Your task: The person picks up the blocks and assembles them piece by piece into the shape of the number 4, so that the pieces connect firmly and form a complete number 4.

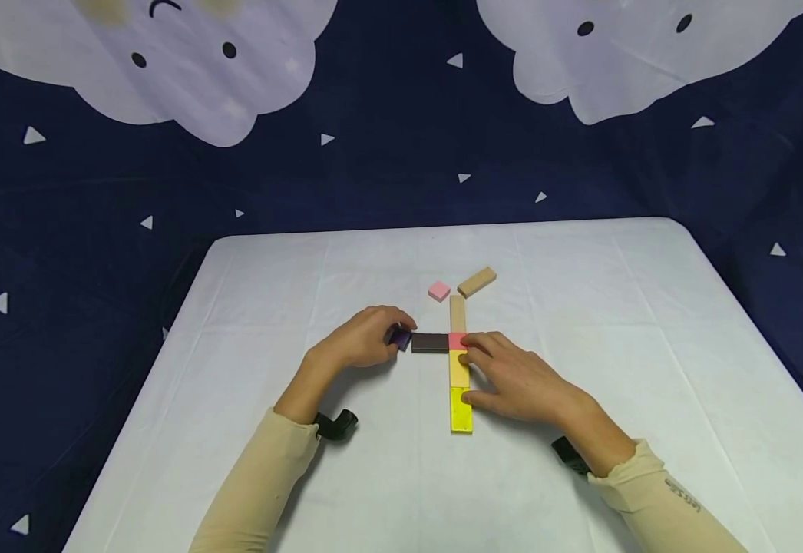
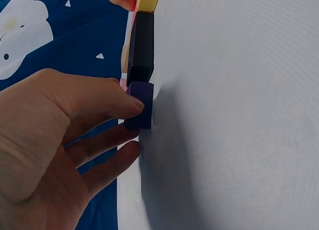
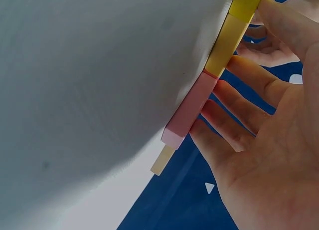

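My left hand (image 1: 363, 338) pinches a dark purple block (image 2: 141, 95) between thumb and fingers, at the left end of a black block (image 1: 431, 343). That black block lies crosswise, its right end against a pinkish-red block (image 1: 456, 341) in a straight column. Above the red block in the column is a plain wooden block (image 1: 457, 313); below it are a pale yellow block (image 1: 458, 374) and a bright yellow block (image 1: 460, 418). Along the column's right side, my right hand (image 1: 522, 380) rests spread fingertips, with the thumb at the bright yellow block.
Beyond the column's far end lie a loose pink block (image 1: 439, 290) and a loose wooden block (image 1: 477, 282) set at a slant. A white cloth covers the table (image 1: 270, 292). Behind it hangs a dark blue curtain (image 1: 388, 177) with clouds and small white triangles.
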Available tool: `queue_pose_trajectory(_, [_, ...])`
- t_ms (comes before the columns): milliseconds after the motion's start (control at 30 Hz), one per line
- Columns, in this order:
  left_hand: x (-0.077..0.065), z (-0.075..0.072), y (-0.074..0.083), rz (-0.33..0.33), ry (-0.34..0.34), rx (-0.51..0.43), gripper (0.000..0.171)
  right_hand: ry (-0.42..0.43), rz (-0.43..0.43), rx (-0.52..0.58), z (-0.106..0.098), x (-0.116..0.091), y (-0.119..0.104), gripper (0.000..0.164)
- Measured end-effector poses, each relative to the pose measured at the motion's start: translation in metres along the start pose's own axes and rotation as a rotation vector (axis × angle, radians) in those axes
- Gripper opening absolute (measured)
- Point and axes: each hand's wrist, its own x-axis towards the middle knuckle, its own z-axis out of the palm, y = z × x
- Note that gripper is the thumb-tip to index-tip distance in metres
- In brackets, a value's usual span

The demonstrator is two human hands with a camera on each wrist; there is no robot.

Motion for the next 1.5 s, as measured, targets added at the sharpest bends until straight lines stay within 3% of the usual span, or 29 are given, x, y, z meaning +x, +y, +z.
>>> queue_pose_trajectory(467, [0.002, 0.002, -0.001, -0.001, -0.006, -0.026, 0.043, -0.005, -0.01, -0.013, 0.0, 0.0, 0.001, 0.054])
queue_pose_trajectory(667, [0.005, 0.003, -0.001, -0.039, 0.056, -0.099, 0.035, -0.021, -0.003, -0.012, -0.001, 0.0, 0.001, 0.054])
queue_pose_trajectory(833, [0.011, 0.006, -0.001, -0.078, 0.123, -0.087, 0.03, -0.019, -0.007, -0.014, 0.0, 0.0, 0.001, 0.053])
queue_pose_trajectory(1067, [0.027, 0.005, 0.004, -0.062, 0.205, -0.067, 0.029, -0.001, -0.025, -0.022, 0.002, 0.0, 0.004, 0.052])
queue_pose_trajectory(1500, [0.068, 0.007, 0.022, -0.034, 0.207, 0.032, 0.023, -0.003, -0.019, -0.006, 0.002, 0.001, 0.004, 0.052])
